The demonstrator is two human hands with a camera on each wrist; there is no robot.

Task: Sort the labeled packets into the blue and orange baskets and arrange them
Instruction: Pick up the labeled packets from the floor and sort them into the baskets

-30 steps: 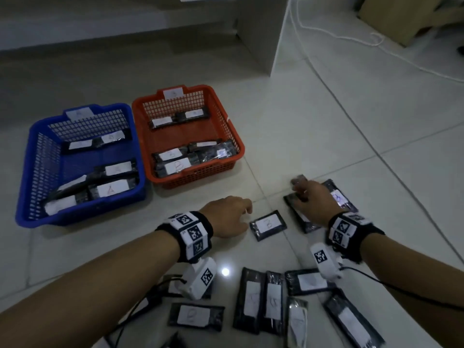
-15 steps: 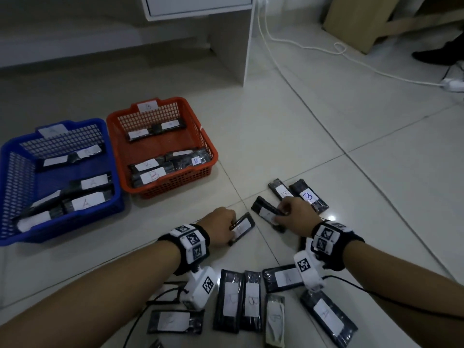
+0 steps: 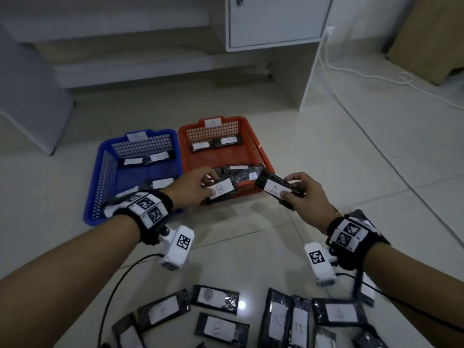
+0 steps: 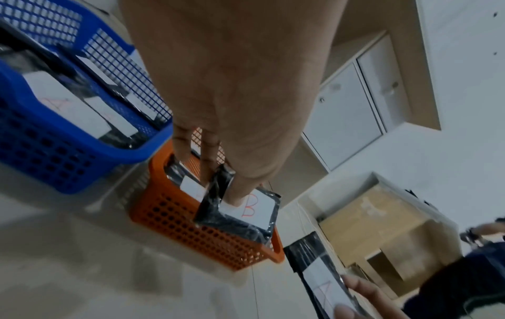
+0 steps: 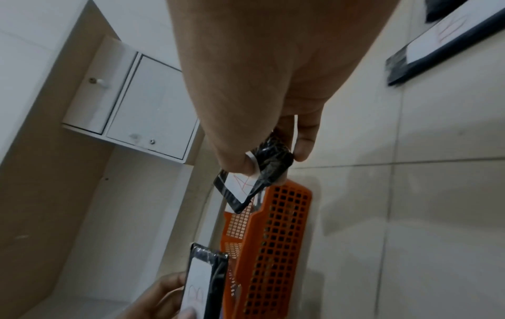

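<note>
Packets go by letter, so each hand carries one label-up where it can be read. Left hand (image 3: 193, 185) pinches the B packet (image 3: 221, 191) over the near edge of the orange basket (image 3: 263, 156), which already holds B packets. Right hand (image 3: 305, 194) grips the A packet (image 3: 276, 188) at that basket's near right corner, well short of the blue basket (image 3: 100, 177) it likely belongs in. More packets (image 3: 218, 327) wait on the floor (image 3: 326, 151).

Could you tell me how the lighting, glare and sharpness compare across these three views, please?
Head view: dim overall, with a small bright glare spot on the floor tile; the B packet and A packet read clearly. Left wrist view: strong wide-angle bending, the left hand soft, the blue basket smeared. Right wrist view: the right hand blurred, the orange basket fairly sharp.
</note>
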